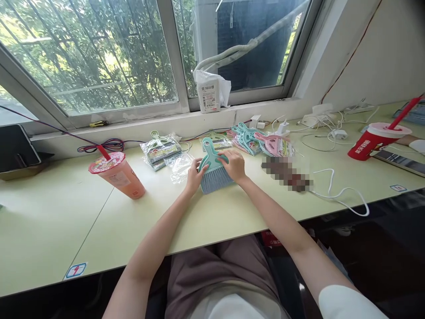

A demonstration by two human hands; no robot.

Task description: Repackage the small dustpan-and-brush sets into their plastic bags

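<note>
Between my two hands is a mint-green hand brush (217,179) with grey bristles, tilted over the table, its handle pointing away from me. My left hand (194,175) grips its left side, thumb on the green head. On the opposite side, my right hand (235,165) has its fingers closed on the head's right edge. A thin green edge shows around the bristles; whether a dustpan lies behind is hidden. Just beyond sit a crumpled clear plastic bag (181,168) and a wrapped green brush set (162,148).
Several wrapped green and pink brush sets (262,139) lie near the wall. A tilted pink drink cup (121,175) stands left, a red cup (368,141) right. White cable (352,190) loops toward the front edge beside a pixelated item (285,173). Another person's arm (403,140) shows far right.
</note>
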